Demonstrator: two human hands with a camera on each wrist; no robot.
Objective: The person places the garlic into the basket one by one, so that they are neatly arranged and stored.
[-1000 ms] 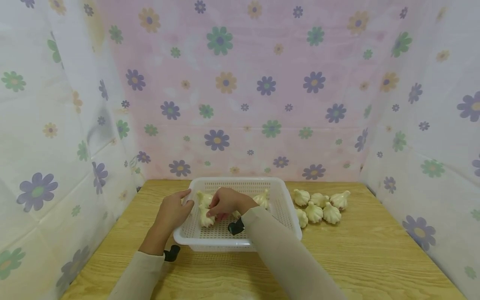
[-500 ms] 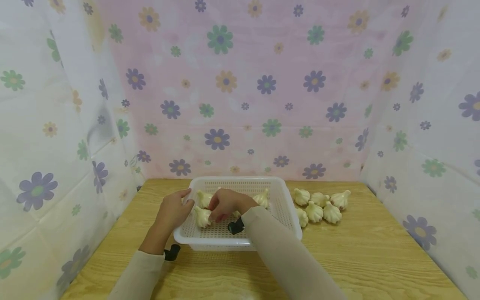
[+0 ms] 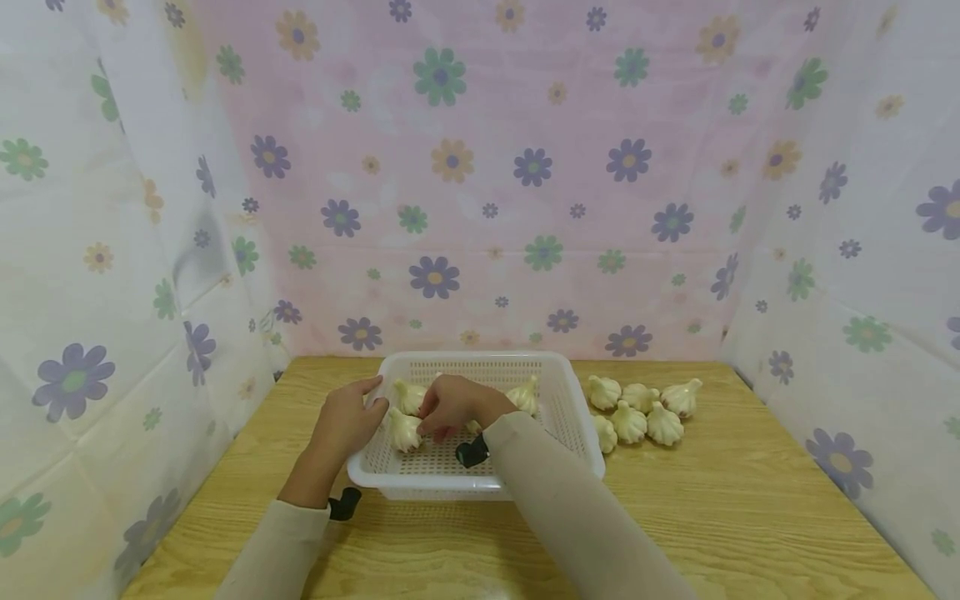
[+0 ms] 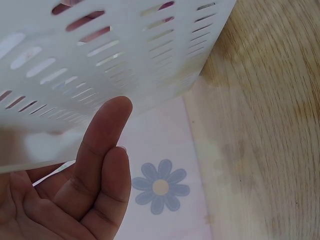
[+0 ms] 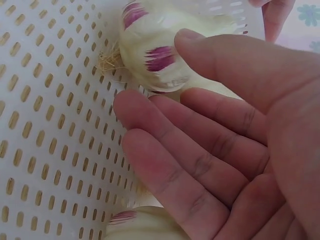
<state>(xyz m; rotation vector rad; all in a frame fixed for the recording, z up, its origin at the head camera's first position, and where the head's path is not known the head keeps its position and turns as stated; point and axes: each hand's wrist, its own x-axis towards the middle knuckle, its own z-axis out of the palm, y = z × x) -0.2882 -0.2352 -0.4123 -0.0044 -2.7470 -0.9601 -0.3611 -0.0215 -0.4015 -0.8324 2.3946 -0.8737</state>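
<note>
A white perforated plastic basket (image 3: pixel 427 482) stands on the wooden table, with several garlic bulbs in it. My left hand (image 3: pixel 347 425) holds the basket's left rim; in the left wrist view its fingers (image 4: pixel 107 125) lie under the rim against the outer wall. Inside the basket, my right hand (image 3: pixel 459 406) is beside the front left garlic bulb (image 3: pixel 405 432). In the right wrist view the thumb tip overlaps that bulb (image 5: pixel 152 47), while the fingers are extended and loosely spread just below it. Behind it sits another bulb (image 3: pixel 409 397). My right hand partly hides other bulbs.
One bulb (image 3: pixel 523 397) lies at the basket's back right. Several more garlic bulbs (image 3: pixel 628 423) sit in a group on the table (image 3: pixel 750 500), right of the basket. Flowered sheets (image 3: pixel 495 233) hang behind and on both sides.
The front left bulb has shifted slightly left and its neck has turned leftward. My right fingers have drawn back a little from over it. My left hand stays on the rim.
</note>
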